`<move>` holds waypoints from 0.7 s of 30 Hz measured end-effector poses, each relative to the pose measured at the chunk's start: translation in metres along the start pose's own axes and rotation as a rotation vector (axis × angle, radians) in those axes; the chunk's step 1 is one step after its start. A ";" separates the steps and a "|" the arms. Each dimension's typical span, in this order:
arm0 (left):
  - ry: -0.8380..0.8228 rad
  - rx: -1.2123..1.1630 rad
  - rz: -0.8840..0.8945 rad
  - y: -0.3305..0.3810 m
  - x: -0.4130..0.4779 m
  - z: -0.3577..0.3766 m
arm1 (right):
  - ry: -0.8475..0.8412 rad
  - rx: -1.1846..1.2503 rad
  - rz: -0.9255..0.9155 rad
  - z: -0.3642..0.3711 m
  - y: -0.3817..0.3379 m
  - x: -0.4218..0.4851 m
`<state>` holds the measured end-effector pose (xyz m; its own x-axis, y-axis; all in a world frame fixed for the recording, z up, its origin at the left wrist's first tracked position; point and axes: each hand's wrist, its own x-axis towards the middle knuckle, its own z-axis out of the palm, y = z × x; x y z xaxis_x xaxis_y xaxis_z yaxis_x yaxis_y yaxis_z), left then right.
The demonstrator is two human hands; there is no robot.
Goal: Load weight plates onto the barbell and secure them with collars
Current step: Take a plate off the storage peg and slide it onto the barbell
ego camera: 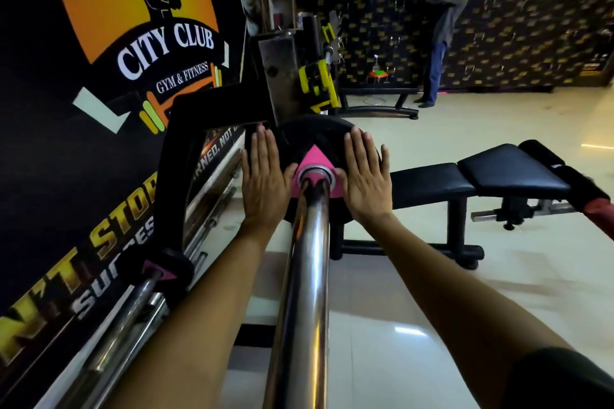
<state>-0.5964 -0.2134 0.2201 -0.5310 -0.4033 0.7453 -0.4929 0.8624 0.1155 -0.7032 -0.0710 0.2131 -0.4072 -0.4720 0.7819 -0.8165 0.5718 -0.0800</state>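
A chrome barbell sleeve (307, 276) runs from the bottom of the view up to a black weight plate (315, 131) with a pink triangular centre (314, 158). The plate sits on the sleeve, far along it. My left hand (264, 176) lies flat against the plate's face left of the sleeve, fingers straight and together. My right hand (365, 174) lies flat against the face on the right side, fingers slightly spread. Neither hand wraps around anything. No collar is visible on the sleeve.
A black rack frame (186, 143) stands at the left, with spare bars (133, 309) and a small pink-centred plate (159, 271) beside the wall banner. A black bench (465, 176) stands to the right. Another person (445, 33) stands at the far wall.
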 end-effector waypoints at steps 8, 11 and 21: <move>-0.083 -0.168 0.031 -0.006 -0.006 -0.015 | -0.154 0.124 0.050 -0.016 -0.005 -0.007; -0.127 -0.323 0.039 -0.015 -0.015 -0.028 | -0.213 0.208 0.098 -0.030 -0.016 -0.020; -0.440 -0.492 -0.159 -0.118 -0.164 -0.057 | -0.775 0.401 0.540 -0.055 -0.118 -0.201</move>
<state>-0.4117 -0.2319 0.1214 -0.7602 -0.5340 0.3700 -0.2724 0.7791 0.5647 -0.5022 -0.0067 0.0996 -0.7972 -0.6033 -0.0226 -0.4648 0.6372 -0.6148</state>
